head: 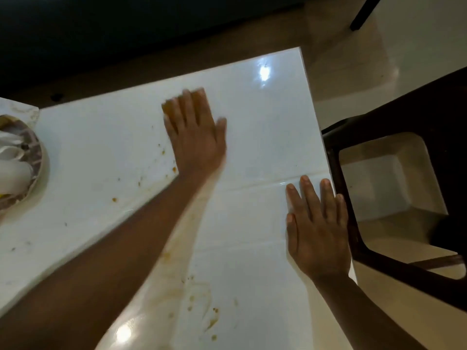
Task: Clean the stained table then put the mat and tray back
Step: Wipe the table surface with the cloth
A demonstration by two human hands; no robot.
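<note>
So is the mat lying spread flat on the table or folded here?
Spread flat. The white mat lies open across the table, its creases showing, with both hands pressing on it.

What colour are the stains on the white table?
Orange-brown: the stains are specks and smears across the glossy table, seen best in the head view.

Chair (394, 157): dark frame with a pale cream seat, at the right, its seat seen from above.
Floor (417, 46): glossy pale tiles, upper right.
Dark leg (364, 13): slanted black leg of some furniture, top right, standing on the floor.
Background (126, 34): a large dark mass along the top, too dim to identify.
</note>
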